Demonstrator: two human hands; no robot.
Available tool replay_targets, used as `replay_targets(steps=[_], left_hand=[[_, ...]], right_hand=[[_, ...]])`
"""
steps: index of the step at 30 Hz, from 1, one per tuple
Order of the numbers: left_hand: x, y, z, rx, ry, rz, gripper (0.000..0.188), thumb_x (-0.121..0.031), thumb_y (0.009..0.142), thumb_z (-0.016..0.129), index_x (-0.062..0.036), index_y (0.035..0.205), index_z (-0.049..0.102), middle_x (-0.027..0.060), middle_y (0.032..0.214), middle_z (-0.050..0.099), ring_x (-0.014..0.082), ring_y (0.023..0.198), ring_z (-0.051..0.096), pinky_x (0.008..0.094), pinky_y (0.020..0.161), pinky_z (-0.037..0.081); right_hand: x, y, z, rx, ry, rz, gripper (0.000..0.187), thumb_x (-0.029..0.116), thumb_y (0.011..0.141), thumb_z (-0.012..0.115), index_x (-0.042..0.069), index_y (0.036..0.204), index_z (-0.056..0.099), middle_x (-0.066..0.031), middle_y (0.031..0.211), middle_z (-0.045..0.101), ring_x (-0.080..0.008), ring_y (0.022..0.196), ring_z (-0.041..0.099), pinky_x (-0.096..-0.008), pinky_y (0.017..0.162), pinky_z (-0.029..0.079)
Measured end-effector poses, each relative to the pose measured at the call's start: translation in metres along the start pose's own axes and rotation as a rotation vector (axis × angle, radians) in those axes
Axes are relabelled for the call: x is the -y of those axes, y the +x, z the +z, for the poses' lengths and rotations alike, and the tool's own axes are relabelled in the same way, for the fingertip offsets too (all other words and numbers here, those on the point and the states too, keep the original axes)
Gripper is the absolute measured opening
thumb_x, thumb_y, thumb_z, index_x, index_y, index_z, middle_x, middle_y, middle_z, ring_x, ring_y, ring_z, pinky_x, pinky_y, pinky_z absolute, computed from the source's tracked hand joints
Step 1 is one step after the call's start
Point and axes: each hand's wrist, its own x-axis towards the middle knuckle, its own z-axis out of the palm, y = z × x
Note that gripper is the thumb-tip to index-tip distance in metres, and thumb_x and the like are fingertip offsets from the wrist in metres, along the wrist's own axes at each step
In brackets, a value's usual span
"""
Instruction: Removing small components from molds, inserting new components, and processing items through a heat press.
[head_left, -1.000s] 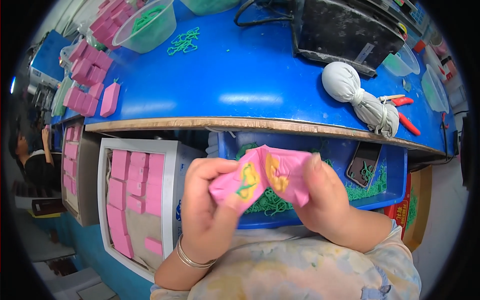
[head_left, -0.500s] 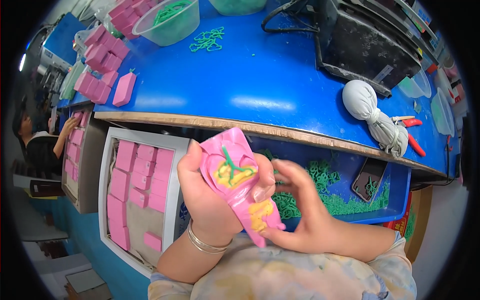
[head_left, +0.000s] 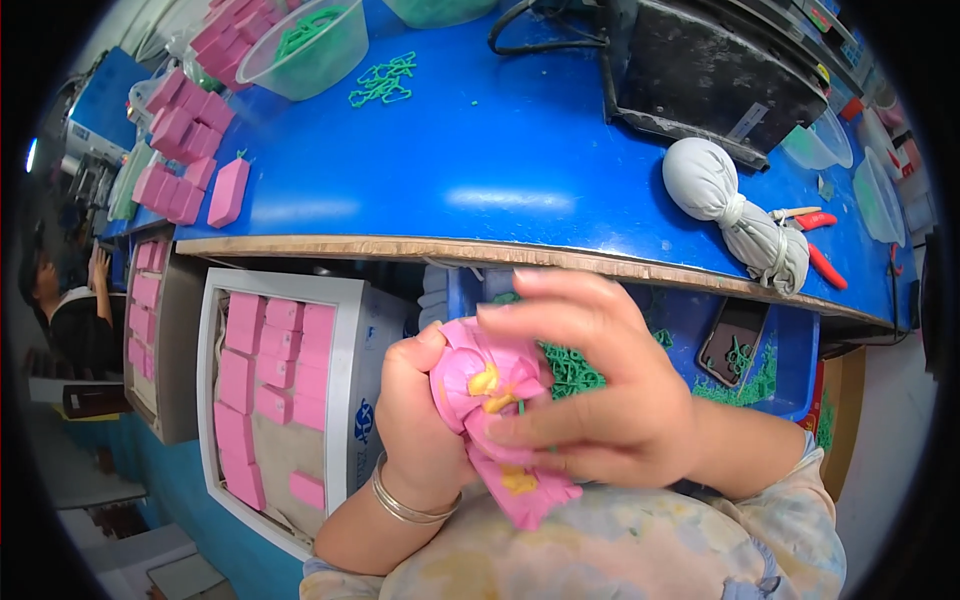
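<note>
A soft pink rubber mould (head_left: 465,375) with yellow patches inside sits in my left hand (head_left: 415,400), whose fingers are wrapped round its left side. Its lower flap hangs down and flares out near my shirt. My right hand (head_left: 610,390) reaches across from the right. Its upper fingers are stretched out and blurred, while its lower digits touch the mould's middle. I cannot make out any small piece between them. Behind my hands, a blue tray (head_left: 795,385) holds many small green pieces (head_left: 575,370) and a phone (head_left: 733,340).
A white-rimmed box (head_left: 355,310) at the left holds pink blocks (head_left: 240,380). On the blue table (head_left: 430,160) are more pink blocks (head_left: 185,125), a tub of green pieces (head_left: 305,50), a cloth-wrapped bundle (head_left: 735,215), red-handled pliers (head_left: 825,265) and a black machine (head_left: 715,75). Another person (head_left: 75,305) sits far left.
The mould has bunched up in my left hand, and the green branched piece inside it no longer shows. My right hand has moved up and left over the mould. The view has shifted slightly.
</note>
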Motion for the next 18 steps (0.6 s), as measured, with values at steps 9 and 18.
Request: replay_targets(steps=[9, 18], left_hand=[[0.002, 0.003, 0.012, 0.058, -0.017, -0.139, 0.059, -0.044, 0.083, 0.019, 0.0031, 0.091, 0.054, 0.0163, 0.072, 0.059, 0.0255, 0.058, 0.056, 0.0332, 0.054, 0.046], [0.007, 0.007, 0.04, -0.337, 0.006, -0.096, 0.062, -0.051, 0.083, 0.022, 0.003, 0.083, 0.053, 0.0129, 0.055, 0.047, 0.0217, 0.045, 0.042, 0.029, 0.044, 0.034]], right_hand=[[0.006, -0.009, -0.006, -0.128, -0.324, 0.054, 0.034, 0.015, 0.064, 0.074, 0.01, 0.096, 0.065, -0.0182, 0.117, 0.05, -0.0342, 0.103, 0.047, -0.0438, 0.089, 0.036], [0.011, -0.025, 0.025, -0.417, 0.474, 0.649, 0.007, 0.006, 0.088, 0.052, 0.0, 0.093, 0.052, -0.0124, 0.082, 0.061, -0.0188, 0.081, 0.057, -0.032, 0.079, 0.043]])
